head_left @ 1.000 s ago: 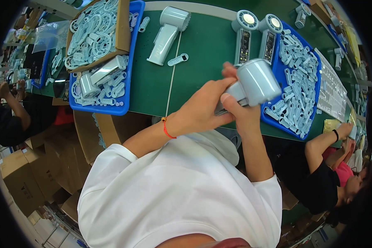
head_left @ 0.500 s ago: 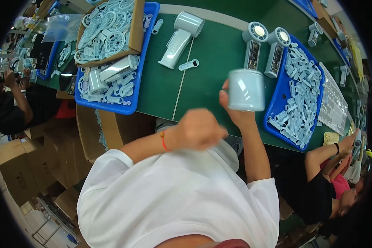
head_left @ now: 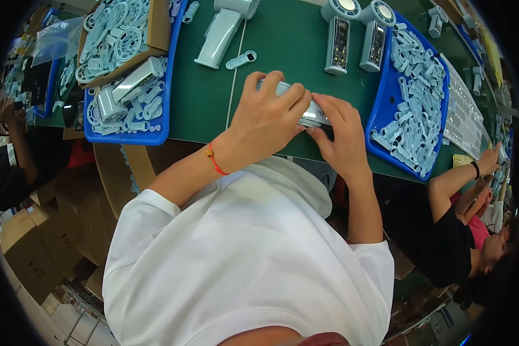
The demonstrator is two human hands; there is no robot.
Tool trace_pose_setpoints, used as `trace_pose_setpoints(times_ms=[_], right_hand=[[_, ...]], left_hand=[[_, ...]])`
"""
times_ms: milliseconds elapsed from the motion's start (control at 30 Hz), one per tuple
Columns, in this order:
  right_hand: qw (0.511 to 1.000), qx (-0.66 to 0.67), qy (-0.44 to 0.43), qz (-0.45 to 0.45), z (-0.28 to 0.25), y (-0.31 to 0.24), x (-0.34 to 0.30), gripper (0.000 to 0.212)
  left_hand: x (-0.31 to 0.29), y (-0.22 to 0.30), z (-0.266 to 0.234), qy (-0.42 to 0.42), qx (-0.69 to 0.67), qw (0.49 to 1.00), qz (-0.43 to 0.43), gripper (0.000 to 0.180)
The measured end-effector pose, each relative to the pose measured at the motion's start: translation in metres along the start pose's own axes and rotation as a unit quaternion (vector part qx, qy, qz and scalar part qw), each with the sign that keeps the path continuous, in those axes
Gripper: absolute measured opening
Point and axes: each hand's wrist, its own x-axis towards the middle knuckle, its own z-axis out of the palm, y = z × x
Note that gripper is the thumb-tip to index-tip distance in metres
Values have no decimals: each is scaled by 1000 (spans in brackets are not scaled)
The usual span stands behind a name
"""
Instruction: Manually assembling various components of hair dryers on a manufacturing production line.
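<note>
The left hand [head_left: 265, 118] and right hand [head_left: 344, 135] pinch the casing [head_left: 313, 115] near the surface [head_left: 294, 52] edge, seemingly mid-handling; the next move likely calls for steady, even pressure

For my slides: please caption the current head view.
Both hands hold a pale device over a green table, between two blue trays of parts.

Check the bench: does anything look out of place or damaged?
Perhaps: one loose pale-blue piece lies on the table and another piece beside the left tray, whereas similar pieces crowd the right tray. No damage shows.
</note>
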Motion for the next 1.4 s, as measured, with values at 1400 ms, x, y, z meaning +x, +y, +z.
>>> trace_pose_setpoints(times_ms=[1400], right_hand=[[912, -352, 75, 199, -100, 82, 5, 35]], left_hand=[[92, -24, -5, 199, -320, 915, -145, 58]])
